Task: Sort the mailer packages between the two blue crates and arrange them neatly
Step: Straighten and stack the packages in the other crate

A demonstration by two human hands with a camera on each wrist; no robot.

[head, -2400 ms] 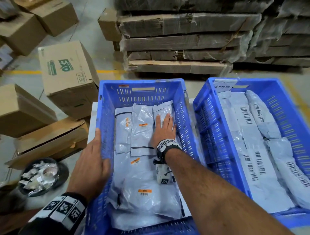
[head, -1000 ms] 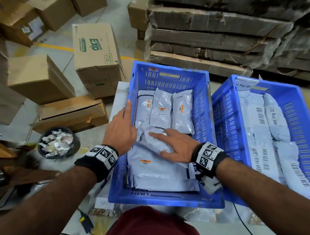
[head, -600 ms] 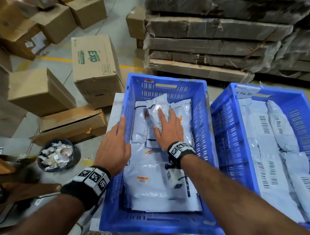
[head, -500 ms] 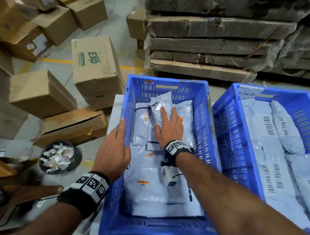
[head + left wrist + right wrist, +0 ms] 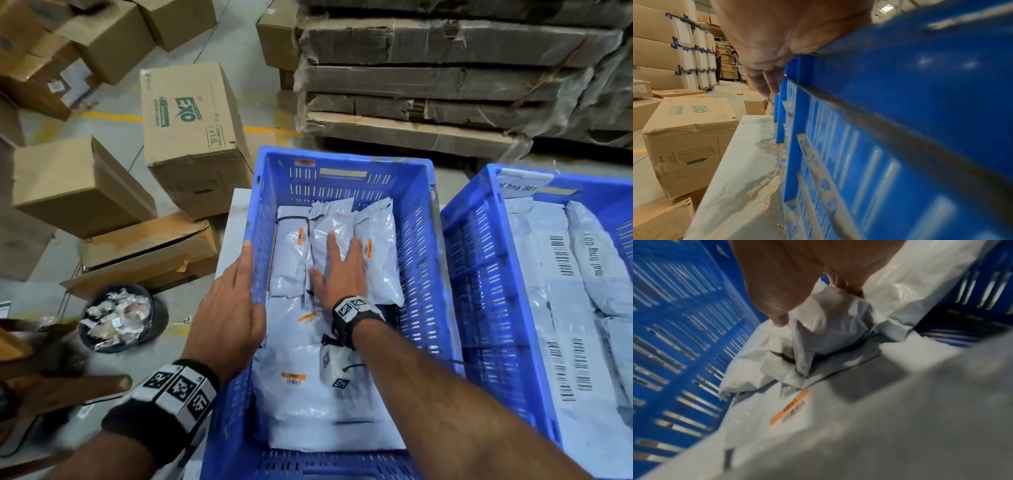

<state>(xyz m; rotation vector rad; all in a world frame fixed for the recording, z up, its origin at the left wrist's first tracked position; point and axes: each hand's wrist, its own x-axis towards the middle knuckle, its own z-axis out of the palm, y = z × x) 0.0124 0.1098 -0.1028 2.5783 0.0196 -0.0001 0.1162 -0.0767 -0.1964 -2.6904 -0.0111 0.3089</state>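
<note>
Two blue crates stand side by side in the head view. The left crate [image 5: 419, 246] holds grey mailer packages with orange labels: three small ones in a row at the far end, larger ones [image 5: 301, 394] nearer me. My right hand [image 5: 339, 270] lies flat, fingers straight, pressing the middle small mailer [image 5: 330, 222] [image 5: 824, 331] down. My left hand [image 5: 236, 301] rests on the crate's left rim [image 5: 258, 240] [image 5: 900, 53], fingers straight along the wall. The right crate [image 5: 479, 274] holds grey mailers with barcodes [image 5: 561, 260] laid in rows.
Cardboard boxes [image 5: 191, 133] crowd the floor to the left, close to the white table edge [image 5: 748, 154]. A black bowl of small wrapped items [image 5: 116, 315] sits on the floor at the left. Flattened, wrapped cardboard stacks [image 5: 445, 68] lie behind the crates.
My right hand has pushed the middle small mailer down into line with its neighbours and now lies flatter on it. My left hand stays on the crate's left rim.
</note>
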